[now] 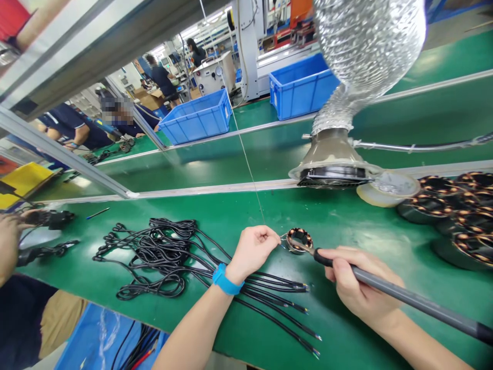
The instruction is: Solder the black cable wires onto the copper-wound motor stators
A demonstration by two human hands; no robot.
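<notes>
My left hand (256, 249), a blue band on its wrist, pinches the thin solder wire (246, 159) that comes down from above. Its fingertips are beside a small ring-shaped motor stator (292, 241) with copper windings, lying on the green bench. Thin leads show between the fingertips and the ring. My right hand (362, 285) grips a soldering iron (416, 303) like a pen, its tip at the stator; exact contact is too small to tell. Beneath my left forearm run several black cables (162, 246), their stripped, coloured ends pointing right.
A fume hood (333, 149) on a foil duct hangs behind the stator. A translucent dish (389, 187) and several larger wound stators (466, 246) stand right. Blue bins (196, 121) line the back. At left, a co-worker's hand (10, 241) is near black parts; a pen (97, 213) lies nearby.
</notes>
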